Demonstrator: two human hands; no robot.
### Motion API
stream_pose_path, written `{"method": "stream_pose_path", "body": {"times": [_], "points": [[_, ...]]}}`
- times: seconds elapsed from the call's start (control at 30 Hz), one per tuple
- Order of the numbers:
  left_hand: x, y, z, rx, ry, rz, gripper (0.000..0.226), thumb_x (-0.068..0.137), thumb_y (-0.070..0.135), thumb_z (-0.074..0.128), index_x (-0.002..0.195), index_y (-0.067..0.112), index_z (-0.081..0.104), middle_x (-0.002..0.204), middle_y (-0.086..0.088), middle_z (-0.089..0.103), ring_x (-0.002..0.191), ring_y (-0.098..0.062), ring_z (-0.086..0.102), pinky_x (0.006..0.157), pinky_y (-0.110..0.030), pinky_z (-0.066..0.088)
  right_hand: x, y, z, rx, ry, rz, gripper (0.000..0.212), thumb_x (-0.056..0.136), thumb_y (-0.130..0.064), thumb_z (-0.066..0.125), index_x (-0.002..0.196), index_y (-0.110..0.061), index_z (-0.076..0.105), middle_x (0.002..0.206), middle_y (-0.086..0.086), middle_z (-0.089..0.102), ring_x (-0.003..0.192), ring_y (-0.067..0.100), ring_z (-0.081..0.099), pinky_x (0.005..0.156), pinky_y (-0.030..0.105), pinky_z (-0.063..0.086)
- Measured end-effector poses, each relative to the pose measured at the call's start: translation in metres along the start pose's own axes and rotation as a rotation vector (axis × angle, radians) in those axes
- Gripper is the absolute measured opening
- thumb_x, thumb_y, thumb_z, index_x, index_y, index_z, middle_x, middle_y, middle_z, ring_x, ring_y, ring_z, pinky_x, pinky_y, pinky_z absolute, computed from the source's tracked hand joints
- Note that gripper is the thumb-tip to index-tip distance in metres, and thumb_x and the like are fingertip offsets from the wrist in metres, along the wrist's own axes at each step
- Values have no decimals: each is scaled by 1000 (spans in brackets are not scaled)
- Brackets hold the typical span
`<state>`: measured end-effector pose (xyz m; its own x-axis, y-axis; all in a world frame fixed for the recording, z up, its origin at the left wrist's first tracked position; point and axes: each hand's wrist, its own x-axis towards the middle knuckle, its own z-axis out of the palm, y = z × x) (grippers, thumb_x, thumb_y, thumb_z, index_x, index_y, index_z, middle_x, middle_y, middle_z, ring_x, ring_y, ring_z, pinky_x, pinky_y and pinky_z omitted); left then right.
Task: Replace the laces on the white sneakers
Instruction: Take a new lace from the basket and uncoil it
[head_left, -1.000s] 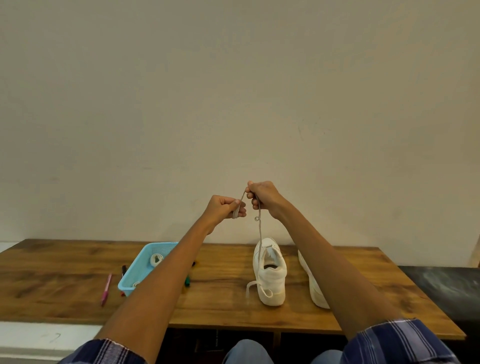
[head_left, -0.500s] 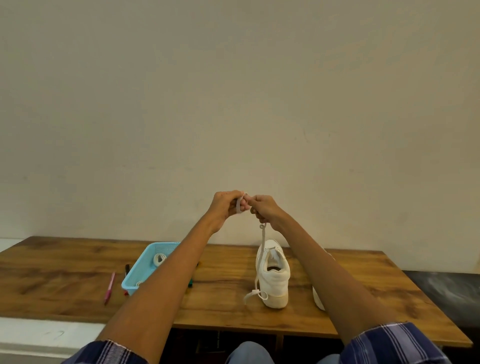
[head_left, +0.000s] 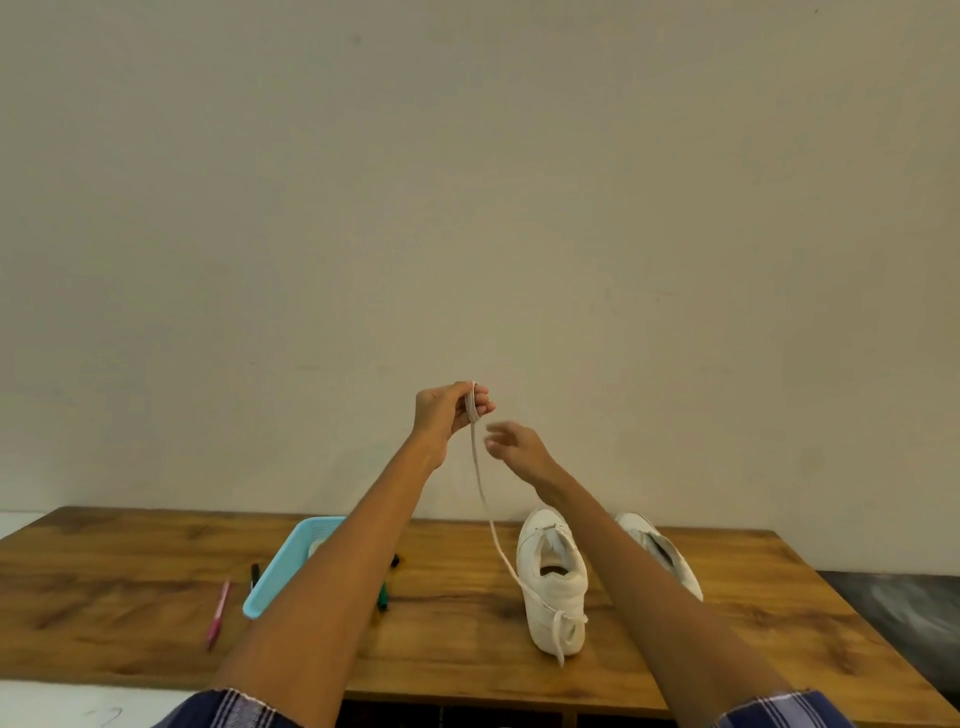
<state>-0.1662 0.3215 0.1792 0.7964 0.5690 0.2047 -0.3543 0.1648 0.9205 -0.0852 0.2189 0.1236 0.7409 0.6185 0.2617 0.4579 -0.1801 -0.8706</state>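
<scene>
Head view: left hand (head_left: 448, 413) was raised in front of the wall, fingers curled round a bunch of white lace (head_left: 480, 480), gripping it. The lace ran down slack to the near sneaker (head_left: 555, 582) and trailed over its heel. Right hand (head_left: 514, 448) hung just beside the lace, fingers loose and spread, holding nothing. Both sneakers stood on the wooden table (head_left: 130, 571); second sneaker (head_left: 660, 551) was to the right, partly behind the right forearm. Blue basket (head_left: 283, 571) sat left, pink pen (head_left: 218, 613) beside it.
</scene>
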Motion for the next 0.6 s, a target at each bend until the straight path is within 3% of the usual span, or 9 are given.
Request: {"method": "stream_pose_path", "body": {"times": [0.07,0.13,0.2,0.3,0.4,0.47,0.6], "points": [[-1,-3,1,17,-12,-15,20,91,5,53,79,-2,68,67,-11,68,57,-17,67,57,-19,56,-2,-22,-3,151,-62,-90,31,91,-1,53,121,-10,54,102,1,62,86,2,57,69,11,45],[-2,-5,3,-15,-5,-34,19,91,5,53,80,-3,67,65,-10,70,54,-16,68,57,-20,57,-3,-36,-2,181,-111,-141,30,87,9,50,109,-11,58,91,-1,62,80,4,59,65,11,47],[-3,-5,3,-28,16,-40,20,92,6,53,79,-2,68,63,-7,70,53,-14,67,57,-19,57,-4,-38,-1,188,-175,-117,24,87,8,48,99,-9,60,90,2,64,80,11,64,72,18,51],[-1,-5,0,17,61,-10,20,91,8,53,80,0,68,70,-10,70,55,-14,67,59,-21,57,-5,-30,-2,245,-251,-48,20,90,-2,46,103,-8,60,87,4,66,79,16,66,87,36,51],[2,-6,-7,33,82,39,19,91,7,53,84,-4,67,77,-14,69,61,-17,69,62,-21,57,-8,-26,-2,168,-297,-3,20,91,-4,47,99,-7,65,66,1,55,61,11,55,75,29,52],[5,-10,-12,58,87,52,18,92,7,54,88,-5,68,79,-15,69,65,-19,70,62,-20,57,-12,-29,-2,142,-318,2,24,93,-6,44,86,-7,67,56,-3,42,50,7,41,62,23,44],[5,-19,-19,225,67,90,18,91,7,55,85,0,69,76,-11,69,66,-16,68,59,-17,54,-12,-40,-12,207,-294,-33,28,94,-9,40,73,-8,58,54,-4,28,49,9,26,56,24,33]]}}
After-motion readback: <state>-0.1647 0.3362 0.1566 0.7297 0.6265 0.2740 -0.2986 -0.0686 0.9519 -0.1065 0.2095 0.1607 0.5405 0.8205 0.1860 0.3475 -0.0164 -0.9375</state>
